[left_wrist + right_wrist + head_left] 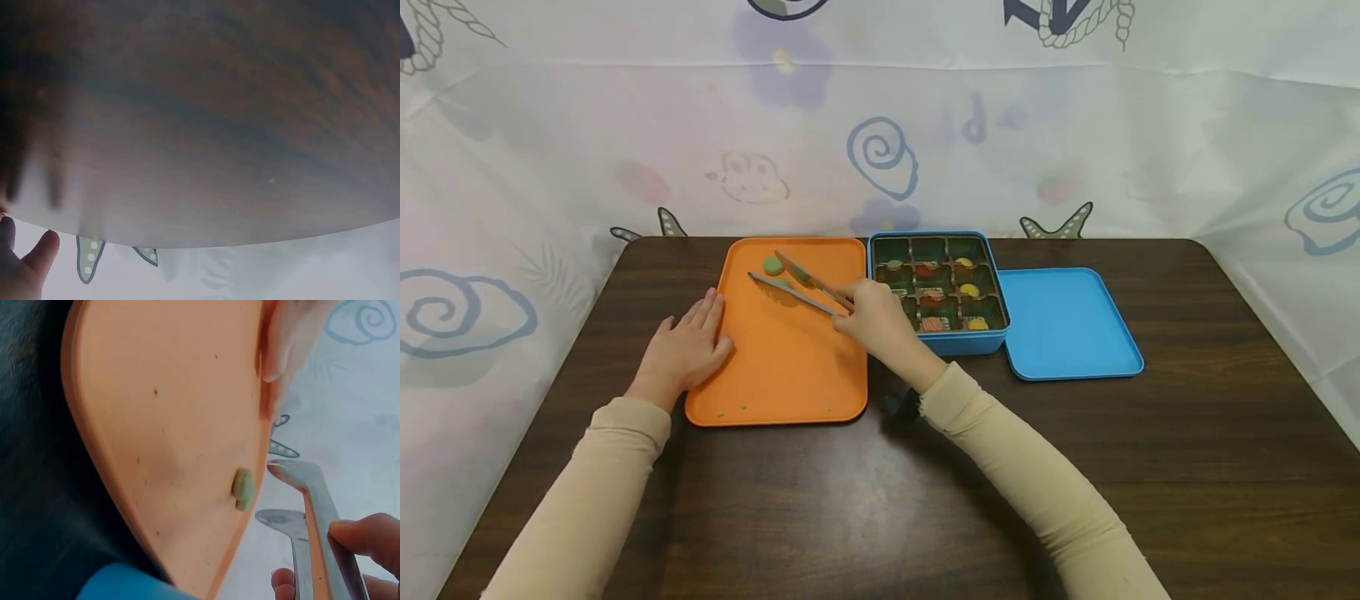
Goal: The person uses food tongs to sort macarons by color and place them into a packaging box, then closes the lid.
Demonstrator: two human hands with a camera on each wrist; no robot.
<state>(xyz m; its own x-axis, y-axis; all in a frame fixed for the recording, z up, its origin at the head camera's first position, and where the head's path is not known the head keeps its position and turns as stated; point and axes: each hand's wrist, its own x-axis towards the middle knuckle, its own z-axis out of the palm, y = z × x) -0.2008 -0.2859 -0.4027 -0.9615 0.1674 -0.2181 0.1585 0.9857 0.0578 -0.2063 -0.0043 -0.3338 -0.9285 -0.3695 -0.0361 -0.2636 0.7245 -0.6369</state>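
My right hand (883, 321) grips a pair of metal tongs (319, 506), thumb on one side and fingers on the other. Their two arms are spread, pointing left over the back half of an orange tray (782, 367). Near the tips lies a round green piece (772, 265); a second green bit shows between the tong arms. In the right wrist view the green piece (243, 489) sits on the tray, apart from the tips. My left hand (683, 346) rests on the tray's left edge with fingers extended. Only its fingertips appear at the left wrist view's lower left corner.
Right of the tray stands a blue box (958, 342) with a dark compartment insert holding green, red and yellow pieces. A flat blue lid (1071, 325) lies beside it on the dark wooden table (820, 517). Small green crumbs dot the tray's front. A patterned cloth hangs behind.
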